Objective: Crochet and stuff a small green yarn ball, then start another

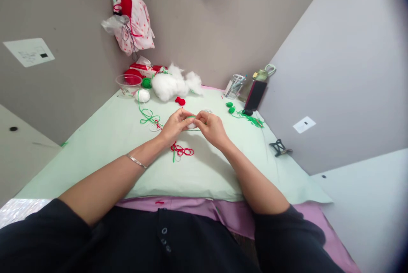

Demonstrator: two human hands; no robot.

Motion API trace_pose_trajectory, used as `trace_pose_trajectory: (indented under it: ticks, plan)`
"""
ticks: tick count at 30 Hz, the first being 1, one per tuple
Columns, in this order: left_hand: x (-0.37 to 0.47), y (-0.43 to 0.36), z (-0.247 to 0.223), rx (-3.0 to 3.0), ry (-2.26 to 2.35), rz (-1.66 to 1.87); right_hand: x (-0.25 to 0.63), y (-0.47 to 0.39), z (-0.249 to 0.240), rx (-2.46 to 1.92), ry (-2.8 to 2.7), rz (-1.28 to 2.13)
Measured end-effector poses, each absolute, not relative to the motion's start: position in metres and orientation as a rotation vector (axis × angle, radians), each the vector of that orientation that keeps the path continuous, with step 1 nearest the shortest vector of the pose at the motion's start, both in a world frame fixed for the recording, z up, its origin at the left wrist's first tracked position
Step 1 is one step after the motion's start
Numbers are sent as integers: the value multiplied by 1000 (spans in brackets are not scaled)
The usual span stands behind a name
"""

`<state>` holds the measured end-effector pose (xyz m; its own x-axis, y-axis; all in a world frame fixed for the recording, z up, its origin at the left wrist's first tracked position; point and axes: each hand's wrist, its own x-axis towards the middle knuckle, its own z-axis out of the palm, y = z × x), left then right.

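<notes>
Both hands, left hand point(174, 125) and right hand point(211, 128), pinch a small white piece point(191, 125) near the stuffing point(172, 84); seemingly soft, light, best gripped at its edges.

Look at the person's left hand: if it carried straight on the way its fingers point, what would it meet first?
Most likely the right hand: the left hand points right, their fingertips meeting around a small white piece.

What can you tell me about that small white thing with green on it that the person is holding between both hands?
The small white rounded piece with green yarn looks soft, perhaps stuffed or crocheted, though it is too small and too covered to tell. It is pinched between the fingertips of the left hand and the right hand, held just above the pale green cloth. A green strand crosses its top. Most of it is hidden by the fingers.
</notes>
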<state>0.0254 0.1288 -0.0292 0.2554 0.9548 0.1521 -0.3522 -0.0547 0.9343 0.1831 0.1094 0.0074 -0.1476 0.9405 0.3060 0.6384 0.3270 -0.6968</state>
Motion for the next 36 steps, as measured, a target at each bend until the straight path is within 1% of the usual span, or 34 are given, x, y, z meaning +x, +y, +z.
trace_pose_trajectory:
  ticks: [6,11,12,14,16,17,18,20,22,23,25,27,29,31,36]
  plan:
    - [29,133,-31,1187,790,1293,177,102,8,-1347,-1852,809]
    - [33,134,-33,1165,855,1291,167,98,3,-1356,-1798,848]
    - [32,134,-33,1157,858,1273,168,98,4,-1356,-1818,808]
    - [30,134,-31,1140,857,1244,172,99,8,-1346,-1882,614]
    - [28,135,-29,1126,852,1233,177,100,13,-1265,-1922,397]
    - [28,135,-29,1120,849,1232,179,101,15,-1190,-1926,370]
    - [27,136,-29,1117,848,1233,181,101,17,-1100,-1916,434]
    - [26,136,-29,1115,852,1240,183,102,18,-934,-1847,713]
    - [26,136,-29,1113,861,1255,184,103,17,-878,-1737,951]
    - [26,136,-29,1109,865,1267,184,104,16,-905,-1697,977]
    - [26,134,-28,1095,871,1293,186,107,12,-1035,-1711,827]
    - [26,132,-27,1082,876,1318,188,111,7,-1179,-1851,577]
    - [27,131,-26,1071,883,1332,188,114,2,-1267,-1993,407]
    - [28,129,-25,1058,891,1334,187,116,-2,-1296,-2052,366]
    - [30,129,-26,1013,897,1319,182,117,-8,-1322,-1992,401]
